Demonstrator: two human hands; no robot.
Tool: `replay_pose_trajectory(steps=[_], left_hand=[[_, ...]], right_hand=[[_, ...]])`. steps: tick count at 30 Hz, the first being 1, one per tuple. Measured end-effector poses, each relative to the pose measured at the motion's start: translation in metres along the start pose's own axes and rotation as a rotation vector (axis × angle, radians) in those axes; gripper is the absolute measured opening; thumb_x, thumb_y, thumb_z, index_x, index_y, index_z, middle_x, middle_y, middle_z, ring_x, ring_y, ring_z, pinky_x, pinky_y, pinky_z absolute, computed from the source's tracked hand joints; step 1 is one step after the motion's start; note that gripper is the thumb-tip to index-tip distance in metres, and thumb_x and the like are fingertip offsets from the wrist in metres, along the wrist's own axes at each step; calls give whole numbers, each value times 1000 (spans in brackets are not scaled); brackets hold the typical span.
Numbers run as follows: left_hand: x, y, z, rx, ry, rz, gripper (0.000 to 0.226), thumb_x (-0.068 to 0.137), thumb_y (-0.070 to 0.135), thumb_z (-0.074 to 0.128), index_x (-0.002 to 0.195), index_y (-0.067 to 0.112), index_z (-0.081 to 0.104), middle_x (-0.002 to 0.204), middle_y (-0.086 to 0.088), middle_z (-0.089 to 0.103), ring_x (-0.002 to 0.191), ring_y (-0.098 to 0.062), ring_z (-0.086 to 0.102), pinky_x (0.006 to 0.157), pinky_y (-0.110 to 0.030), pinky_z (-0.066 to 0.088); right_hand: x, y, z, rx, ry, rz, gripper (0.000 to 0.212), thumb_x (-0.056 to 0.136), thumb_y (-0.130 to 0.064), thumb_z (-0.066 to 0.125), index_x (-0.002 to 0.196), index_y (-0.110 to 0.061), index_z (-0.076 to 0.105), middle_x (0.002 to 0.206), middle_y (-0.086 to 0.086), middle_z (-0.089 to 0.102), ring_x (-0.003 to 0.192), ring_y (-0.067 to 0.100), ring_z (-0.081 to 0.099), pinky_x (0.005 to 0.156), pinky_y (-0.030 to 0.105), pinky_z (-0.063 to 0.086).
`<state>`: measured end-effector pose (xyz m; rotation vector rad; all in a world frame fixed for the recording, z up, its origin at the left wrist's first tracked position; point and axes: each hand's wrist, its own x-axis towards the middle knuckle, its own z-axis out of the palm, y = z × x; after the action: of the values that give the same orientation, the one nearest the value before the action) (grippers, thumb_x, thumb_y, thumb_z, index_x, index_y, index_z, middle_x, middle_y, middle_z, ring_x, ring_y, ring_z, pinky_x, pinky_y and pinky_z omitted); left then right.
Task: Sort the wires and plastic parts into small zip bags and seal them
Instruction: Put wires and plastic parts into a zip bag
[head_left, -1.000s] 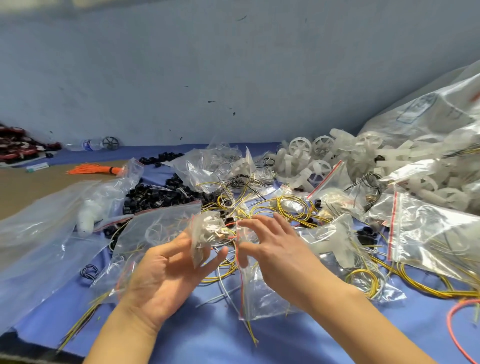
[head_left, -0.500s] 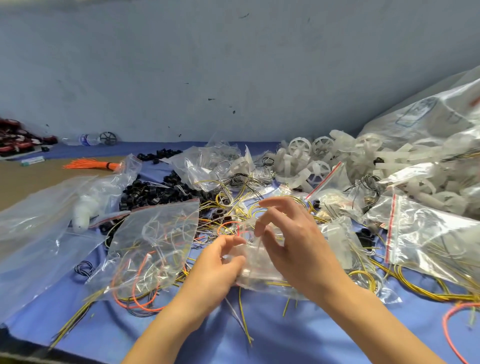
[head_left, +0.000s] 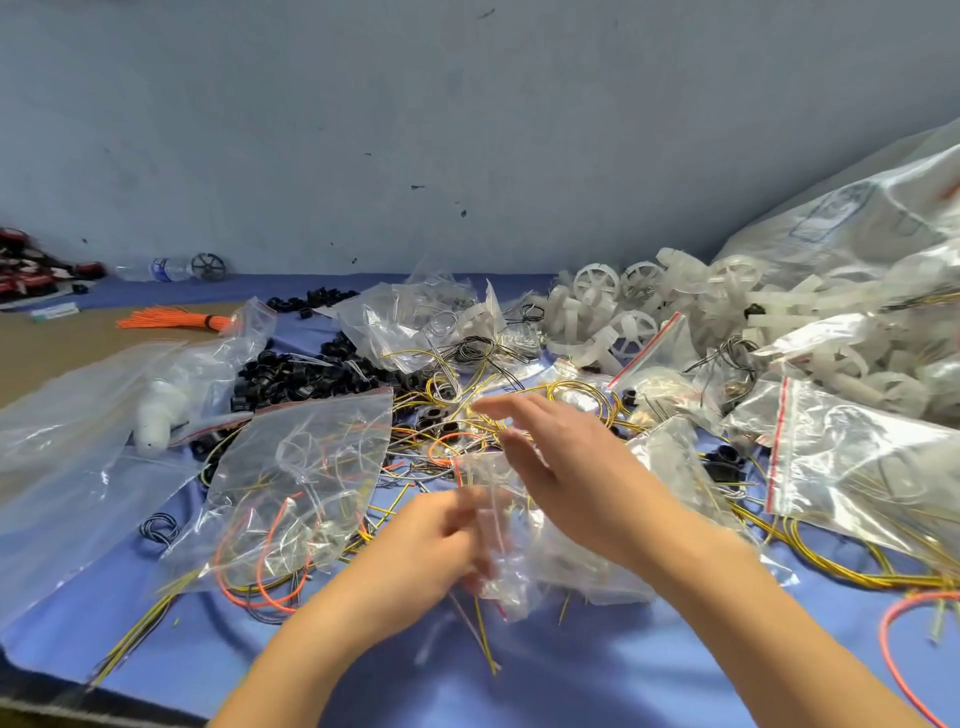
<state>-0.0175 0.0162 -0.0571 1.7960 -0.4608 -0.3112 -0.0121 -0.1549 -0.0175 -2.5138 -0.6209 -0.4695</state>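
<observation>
My left hand (head_left: 431, 551) grips a small clear zip bag (head_left: 511, 561) low in the middle, blurred by motion, with thin wires hanging from it. My right hand (head_left: 566, 467) hovers just above and right of the bag, fingers straight and spread, holding nothing. Loose yellow wire coils (head_left: 571, 400) lie tangled behind the hands. White plastic wheels (head_left: 608, 306) are heaped at the back right. Black plastic rings (head_left: 296, 374) are piled at the back left.
A zip bag of orange and yellow wires (head_left: 301, 478) lies left of my hands. Larger clear bags (head_left: 62, 457) spread at the far left. Filled red-strip bags (head_left: 857, 467) sit at the right. An orange wire bundle (head_left: 171, 318) rests on the brown board.
My right hand has let go of the small bag and lifted with fingers straightened. My left hand has dropped lower, keeping its grip on the bag.
</observation>
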Motion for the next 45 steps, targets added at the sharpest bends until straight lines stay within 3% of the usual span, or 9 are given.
replay_pose_trajectory(steps=[3, 6, 11, 18, 23, 29, 37, 42, 45], left_hand=[[-13, -2, -19, -124, 66, -188, 28, 97, 36, 52, 101, 13, 67, 70, -7, 59, 49, -16, 55, 41, -25, 45], [-28, 5, -25, -118, -280, -399, 47, 85, 69, 54, 112, 32, 65, 66, -9, 65, 43, -17, 58, 37, -20, 44], [-29, 4, -7, 4, -514, -369, 25, 88, 50, 63, 112, 43, 60, 85, -7, 75, 54, -14, 65, 45, -21, 50], [-13, -5, -22, 21, -82, -150, 7, 83, 33, 67, 84, 27, 70, 75, 7, 63, 56, -14, 62, 44, -25, 50], [8, 29, -31, 133, 303, 77, 6, 91, 22, 65, 87, 20, 69, 73, 9, 66, 68, -9, 60, 62, -29, 51], [3, 110, -32, 454, 599, 656, 5, 88, 31, 68, 92, 29, 70, 85, 17, 68, 71, 2, 60, 61, -6, 41], [7, 112, -20, 415, 654, 686, 11, 92, 23, 65, 96, 32, 69, 86, 18, 67, 72, -1, 58, 64, -9, 43], [21, 91, -13, 129, 626, 517, 27, 88, 30, 65, 110, 46, 63, 89, 12, 64, 78, -10, 59, 78, -36, 52], [30, 88, -19, -97, 578, 472, 34, 81, 32, 68, 115, 37, 66, 92, 16, 67, 85, -5, 61, 83, -28, 53]], right_hand=[[17, 4, -3, -123, -112, 88, 33, 104, -40, 36, 129, -31, 55, 124, -4, 65, 115, 22, 58, 95, 42, 45], [33, 3, 6, -201, -305, 153, 46, 98, -59, 34, 119, -28, 61, 114, 1, 68, 108, 24, 61, 90, 39, 49], [48, 2, 28, -4, -470, 219, 47, 91, -55, 57, 106, -12, 69, 92, 11, 68, 73, 20, 58, 65, 28, 45], [44, 19, -18, 369, 68, 263, 17, 91, -33, 67, 95, -20, 77, 63, -25, 64, 57, -11, 54, 57, 10, 38], [20, 10, -66, 653, 476, 226, 9, 89, -17, 70, 86, -23, 76, 76, -18, 73, 70, -8, 61, 67, 8, 42], [-6, 6, -114, 870, 776, 174, 8, 89, -28, 70, 85, -24, 75, 76, -17, 70, 68, -1, 55, 73, 17, 45], [-18, 16, -102, 941, 796, 246, 11, 84, -37, 70, 87, -29, 77, 82, -16, 69, 71, 1, 54, 71, 18, 47], [-16, 26, -87, 995, 708, 335, 15, 79, -37, 68, 86, -27, 75, 76, -15, 67, 66, 2, 54, 72, 24, 47], [-16, 32, -87, 1014, 567, 365, 33, 74, -45, 67, 97, -22, 73, 78, -9, 65, 67, 5, 58, 73, 24, 50]])
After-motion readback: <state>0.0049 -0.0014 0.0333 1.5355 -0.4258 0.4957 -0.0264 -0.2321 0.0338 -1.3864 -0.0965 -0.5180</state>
